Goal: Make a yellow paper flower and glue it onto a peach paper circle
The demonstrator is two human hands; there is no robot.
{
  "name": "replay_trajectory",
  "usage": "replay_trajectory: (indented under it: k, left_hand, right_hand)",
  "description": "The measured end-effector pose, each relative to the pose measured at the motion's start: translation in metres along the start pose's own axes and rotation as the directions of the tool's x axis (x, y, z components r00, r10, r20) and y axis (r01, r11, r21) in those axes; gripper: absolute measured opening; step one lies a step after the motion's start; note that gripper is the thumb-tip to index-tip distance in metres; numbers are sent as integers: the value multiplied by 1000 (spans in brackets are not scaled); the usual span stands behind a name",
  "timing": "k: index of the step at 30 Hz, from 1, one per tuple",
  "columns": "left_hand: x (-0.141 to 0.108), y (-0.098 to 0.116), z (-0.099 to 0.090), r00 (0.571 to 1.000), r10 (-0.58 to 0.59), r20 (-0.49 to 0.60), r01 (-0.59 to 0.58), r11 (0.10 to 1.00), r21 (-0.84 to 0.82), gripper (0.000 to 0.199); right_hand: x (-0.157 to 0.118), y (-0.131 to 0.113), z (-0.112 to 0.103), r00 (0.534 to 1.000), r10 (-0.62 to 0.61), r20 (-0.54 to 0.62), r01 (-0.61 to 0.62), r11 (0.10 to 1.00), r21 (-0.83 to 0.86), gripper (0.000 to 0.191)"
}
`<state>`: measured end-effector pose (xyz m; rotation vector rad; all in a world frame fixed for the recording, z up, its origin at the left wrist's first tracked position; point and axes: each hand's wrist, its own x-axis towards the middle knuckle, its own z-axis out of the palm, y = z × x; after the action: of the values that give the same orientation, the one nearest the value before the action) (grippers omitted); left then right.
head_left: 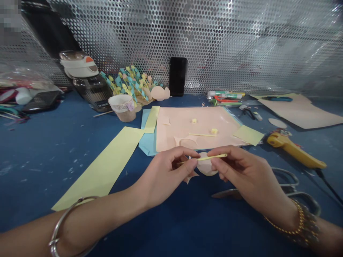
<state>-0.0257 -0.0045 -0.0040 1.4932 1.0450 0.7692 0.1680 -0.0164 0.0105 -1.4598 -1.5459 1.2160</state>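
A thin yellow paper stick (217,156) is held nearly level between both hands. My left hand (171,171) pinches its left part between thumb and forefinger. Its right part is in the fingers of my right hand (242,171), and the right tip sticks out past them. Just beneath the stick lies a pale round paper piece (207,167), partly covered by the fingers. Behind the hands, pink paper sheets (174,126) carry small yellow pieces (214,131) and another thin yellow strip (202,135). Scissors (227,193) lie partly under my right hand.
A long yellow paper strip (103,164) lies at left. Behind it stand a small cup (124,109), paper stars on stems (132,82) and a bottle (92,89). A phone (177,76) leans on the metal wall. At right is a yellow glue gun (296,150) with a cord.
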Motion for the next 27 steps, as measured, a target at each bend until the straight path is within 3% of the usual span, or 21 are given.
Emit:
replay_trajectory:
  k: [15,27]
  left_hand:
    - [1,-3,0,1000,24,-13,-24,999,21,20]
    - [0,1,1,1000,0,-2,0,999,53,21]
  right_hand:
    - [1,1,0,1000,10,26,-9,999,-39,23]
    - [2,2,2,980,-195,-27,179,940,-290,19]
